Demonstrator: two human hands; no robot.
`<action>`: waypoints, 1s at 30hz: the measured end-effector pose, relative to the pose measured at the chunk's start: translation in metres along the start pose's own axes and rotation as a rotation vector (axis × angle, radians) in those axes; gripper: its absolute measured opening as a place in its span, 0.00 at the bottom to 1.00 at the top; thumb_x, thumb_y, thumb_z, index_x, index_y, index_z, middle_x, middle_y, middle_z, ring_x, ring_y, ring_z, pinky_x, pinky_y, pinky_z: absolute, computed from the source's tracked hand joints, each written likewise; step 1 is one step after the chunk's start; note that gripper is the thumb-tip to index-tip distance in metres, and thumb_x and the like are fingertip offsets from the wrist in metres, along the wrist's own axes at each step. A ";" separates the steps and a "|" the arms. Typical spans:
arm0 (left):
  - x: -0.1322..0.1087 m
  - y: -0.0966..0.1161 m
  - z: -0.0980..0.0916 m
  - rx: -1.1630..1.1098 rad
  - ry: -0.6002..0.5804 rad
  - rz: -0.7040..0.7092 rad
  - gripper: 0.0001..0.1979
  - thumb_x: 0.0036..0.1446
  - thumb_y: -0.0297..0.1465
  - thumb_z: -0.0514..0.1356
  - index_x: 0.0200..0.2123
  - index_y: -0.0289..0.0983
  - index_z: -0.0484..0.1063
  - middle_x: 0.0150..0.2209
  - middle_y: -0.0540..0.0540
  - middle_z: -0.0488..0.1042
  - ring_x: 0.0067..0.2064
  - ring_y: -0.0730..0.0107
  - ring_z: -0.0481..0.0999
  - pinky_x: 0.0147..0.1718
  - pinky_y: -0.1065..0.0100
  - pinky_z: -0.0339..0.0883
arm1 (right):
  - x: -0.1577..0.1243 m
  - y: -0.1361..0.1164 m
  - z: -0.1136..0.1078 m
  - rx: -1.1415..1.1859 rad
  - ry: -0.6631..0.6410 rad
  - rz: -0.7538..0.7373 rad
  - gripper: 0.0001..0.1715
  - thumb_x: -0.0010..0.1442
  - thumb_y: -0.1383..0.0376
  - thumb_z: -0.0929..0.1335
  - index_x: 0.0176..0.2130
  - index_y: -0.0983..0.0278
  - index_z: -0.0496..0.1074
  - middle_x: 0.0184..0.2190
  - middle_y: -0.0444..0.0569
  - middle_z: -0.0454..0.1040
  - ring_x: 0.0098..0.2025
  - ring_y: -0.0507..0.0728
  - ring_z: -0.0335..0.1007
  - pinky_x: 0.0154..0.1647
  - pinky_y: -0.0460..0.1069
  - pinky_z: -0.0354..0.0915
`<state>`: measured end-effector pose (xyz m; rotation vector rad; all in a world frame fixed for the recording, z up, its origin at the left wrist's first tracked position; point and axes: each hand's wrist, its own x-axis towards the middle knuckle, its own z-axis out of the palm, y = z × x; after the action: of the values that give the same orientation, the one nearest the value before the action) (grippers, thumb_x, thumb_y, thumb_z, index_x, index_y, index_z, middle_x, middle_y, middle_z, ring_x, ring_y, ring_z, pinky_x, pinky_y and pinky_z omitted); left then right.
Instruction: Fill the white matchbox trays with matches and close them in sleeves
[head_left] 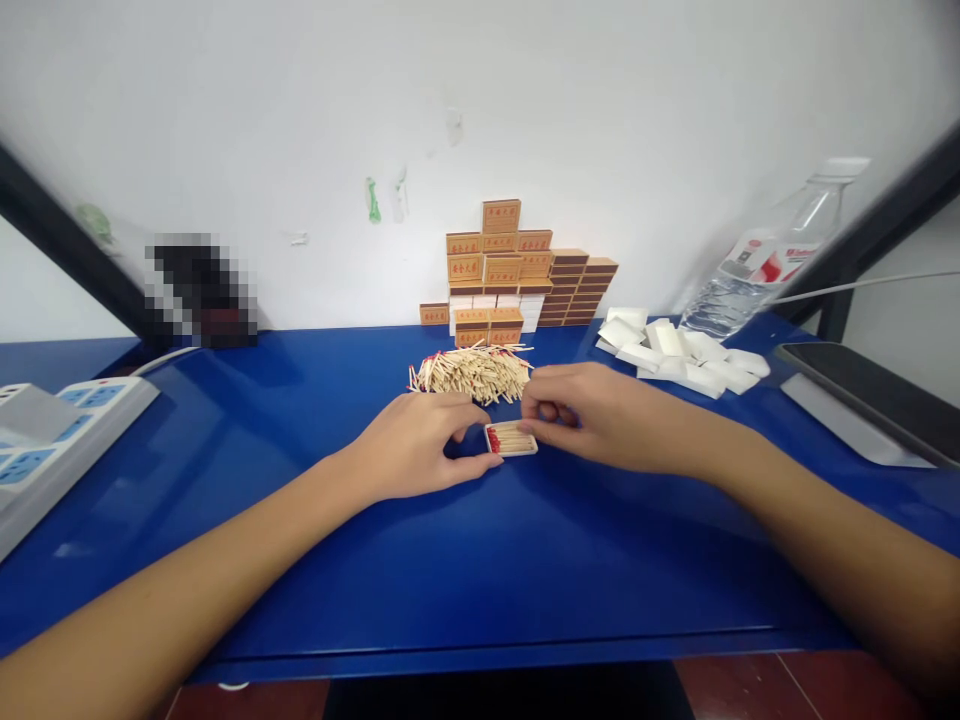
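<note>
A small white matchbox tray [511, 438] filled with red-tipped matches lies on the blue table [480, 570]. My left hand [420, 445] curls around its left end, thumb touching the tray's near corner. My right hand [592, 415] has its fingers pinched together over the tray's right end, pressing on the matches. Just behind both hands lies a loose pile of matches [472, 372].
A stack of orange matchboxes [517, 265] stands against the white wall. Several empty white trays [679, 350] lie at the right, beside a tilted plastic bottle [765, 265]. A phone [870, 395] rests far right, a power strip [52, 440] far left.
</note>
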<state>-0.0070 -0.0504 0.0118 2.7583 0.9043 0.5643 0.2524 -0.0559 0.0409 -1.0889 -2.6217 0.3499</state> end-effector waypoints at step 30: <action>0.002 0.000 -0.001 -0.042 0.020 -0.040 0.16 0.64 0.44 0.63 0.43 0.38 0.81 0.28 0.51 0.74 0.28 0.72 0.71 0.29 0.67 0.62 | 0.007 0.014 -0.007 0.348 0.140 0.174 0.20 0.68 0.50 0.68 0.47 0.61 0.78 0.31 0.46 0.74 0.31 0.54 0.64 0.33 0.51 0.60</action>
<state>-0.0058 -0.0494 0.0130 2.6958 0.9396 0.5982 0.2589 -0.0404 0.0442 -1.1722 -2.2406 0.7091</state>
